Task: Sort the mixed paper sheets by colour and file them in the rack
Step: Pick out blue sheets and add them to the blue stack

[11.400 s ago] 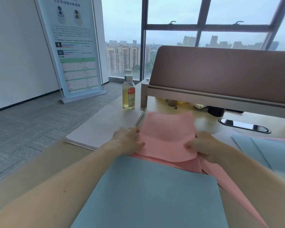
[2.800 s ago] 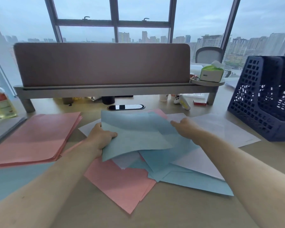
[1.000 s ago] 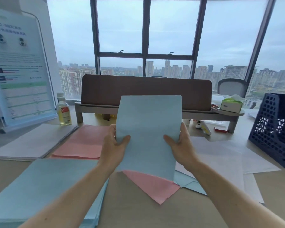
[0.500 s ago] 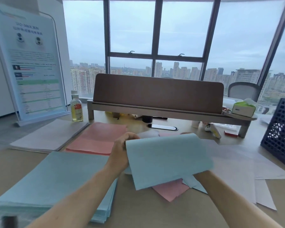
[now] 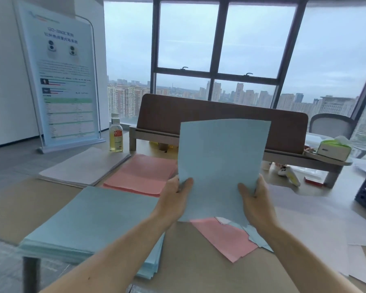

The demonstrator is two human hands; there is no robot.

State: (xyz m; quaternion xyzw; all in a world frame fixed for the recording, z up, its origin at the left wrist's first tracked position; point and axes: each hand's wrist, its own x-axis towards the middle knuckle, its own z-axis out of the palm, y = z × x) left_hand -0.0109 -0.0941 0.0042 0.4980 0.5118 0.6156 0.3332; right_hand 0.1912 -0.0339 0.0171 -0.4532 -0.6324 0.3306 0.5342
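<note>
Your left hand [image 5: 173,201] and right hand [image 5: 255,201] pinch the blue sheet [image 5: 220,166] by its side edges, upright again over the tabletop [image 5: 188,261] near its open front edge.

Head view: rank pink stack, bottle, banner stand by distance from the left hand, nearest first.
1. Pink stack, just left of the left hand.
2. Bottle, farther back-left on the desk.
3. Banner stand, far left, on the floor.

A yellow-filled bottle [image 5: 116,136] stands near the banner stand [image 5: 66,81], a tissue box [image 5: 333,148] on the desk shelf [image 5: 283,155].
</note>
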